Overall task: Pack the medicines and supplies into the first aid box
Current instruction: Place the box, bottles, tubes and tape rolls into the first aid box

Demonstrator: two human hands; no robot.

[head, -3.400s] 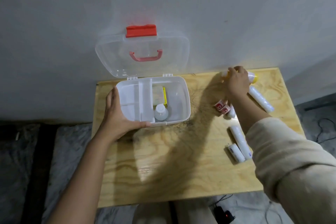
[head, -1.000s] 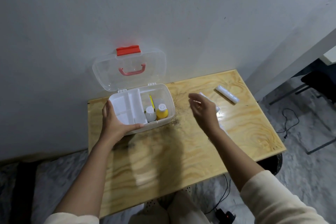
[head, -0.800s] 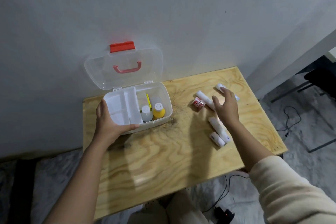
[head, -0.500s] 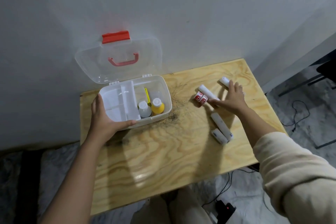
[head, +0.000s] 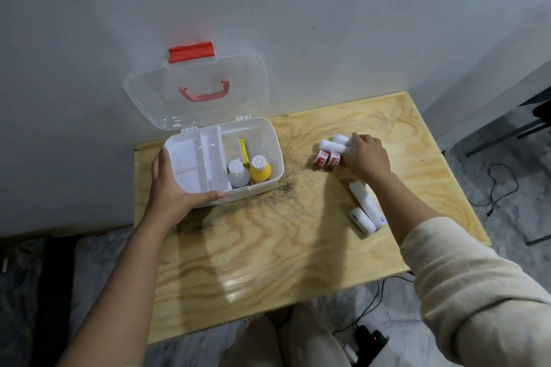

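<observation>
The clear first aid box stands open on the wooden table, its lid leaning back against the wall. Inside stand a white bottle and a yellow bottle, with a yellow-edged packet behind them. My left hand grips the box's front left corner. My right hand is closed over two white bandage rolls lying side by side. Two small red-and-white tape rolls touch those rolls. Two more white rolls lie nearer to me.
The box's left part holds a white divided tray. The grey wall rises right behind the table. Cables and a black power strip lie on the floor at the right. My knees show below the table's front edge.
My right hand put the yellow bottle in the box, then reached right. It has pulled the far roll next to the other by the tape rolls and closed over both.
</observation>
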